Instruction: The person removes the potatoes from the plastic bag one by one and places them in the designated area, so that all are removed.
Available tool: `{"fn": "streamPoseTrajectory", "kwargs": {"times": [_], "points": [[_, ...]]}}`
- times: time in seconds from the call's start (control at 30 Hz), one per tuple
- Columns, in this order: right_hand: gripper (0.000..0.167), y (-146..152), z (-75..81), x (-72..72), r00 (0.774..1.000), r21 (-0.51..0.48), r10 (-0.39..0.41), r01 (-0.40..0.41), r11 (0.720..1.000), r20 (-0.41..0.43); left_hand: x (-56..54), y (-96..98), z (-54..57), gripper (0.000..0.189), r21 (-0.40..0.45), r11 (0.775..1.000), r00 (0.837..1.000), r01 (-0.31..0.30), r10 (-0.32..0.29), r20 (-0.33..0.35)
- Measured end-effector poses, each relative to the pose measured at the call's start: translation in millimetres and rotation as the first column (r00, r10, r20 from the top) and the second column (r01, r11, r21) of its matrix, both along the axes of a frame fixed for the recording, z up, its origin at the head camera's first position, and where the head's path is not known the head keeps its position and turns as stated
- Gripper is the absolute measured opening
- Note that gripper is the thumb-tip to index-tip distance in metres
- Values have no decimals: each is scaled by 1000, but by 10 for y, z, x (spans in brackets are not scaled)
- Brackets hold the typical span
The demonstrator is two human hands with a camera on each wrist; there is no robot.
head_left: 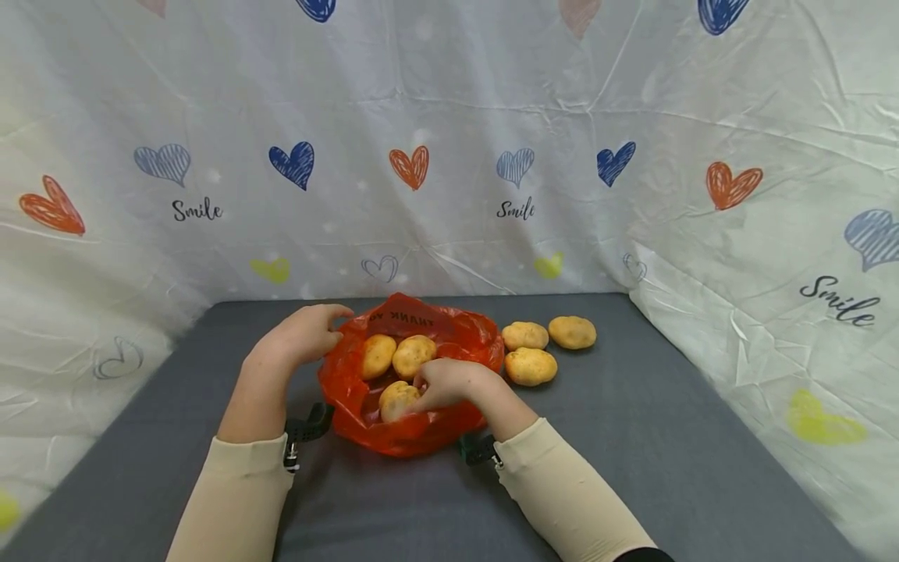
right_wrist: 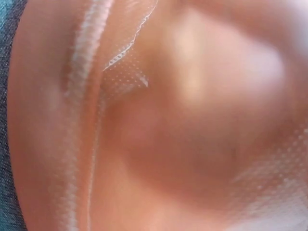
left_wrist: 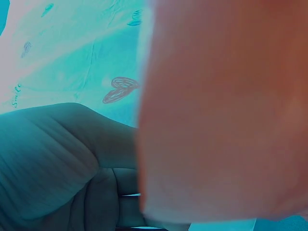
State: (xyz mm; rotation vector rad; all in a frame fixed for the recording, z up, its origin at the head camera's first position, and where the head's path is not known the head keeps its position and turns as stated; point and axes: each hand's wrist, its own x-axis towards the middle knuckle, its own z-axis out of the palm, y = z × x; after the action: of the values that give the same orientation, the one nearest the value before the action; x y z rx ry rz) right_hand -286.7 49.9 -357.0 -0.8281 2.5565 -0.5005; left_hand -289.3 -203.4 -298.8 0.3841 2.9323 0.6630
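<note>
A red plastic bag (head_left: 400, 445) lies open-mouthed on the dark table, with potatoes (head_left: 379, 357) inside. At its left rim my left hand (head_left: 302, 336) pinches the plastic between thumb and fingers. In the left wrist view the bag (left_wrist: 226, 115) blurs across much of the frame and covers the fingertips. Inside the bag my right hand (head_left: 449, 384) grips a potato (head_left: 397, 400) near the front; another potato (head_left: 414, 357) sits just behind it. The right wrist view is mostly filled by blurred red plastic (right_wrist: 48, 125), with that hand's fingers not clearly seen.
Three loose potatoes (head_left: 531, 367) lie on the table just right of the bag. The grey table (head_left: 632, 453) reaches back to a white curtain (head_left: 463, 226) printed with hearts, which also hangs along both sides.
</note>
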Motion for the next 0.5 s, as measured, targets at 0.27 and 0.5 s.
{"fn": "streamPoseTrajectory", "kwargs": {"times": [0.27, 0.5], "points": [[38, 5, -36, -29, 996, -100, 13, -4, 995, 93, 33, -10, -2, 48, 4, 1000, 1000, 2, -2, -9], [54, 157, 69, -62, 991, -212, 32, -4, 977, 127, 23, 0, 2, 47, -14, 1000, 1000, -2, 1, -21]]}}
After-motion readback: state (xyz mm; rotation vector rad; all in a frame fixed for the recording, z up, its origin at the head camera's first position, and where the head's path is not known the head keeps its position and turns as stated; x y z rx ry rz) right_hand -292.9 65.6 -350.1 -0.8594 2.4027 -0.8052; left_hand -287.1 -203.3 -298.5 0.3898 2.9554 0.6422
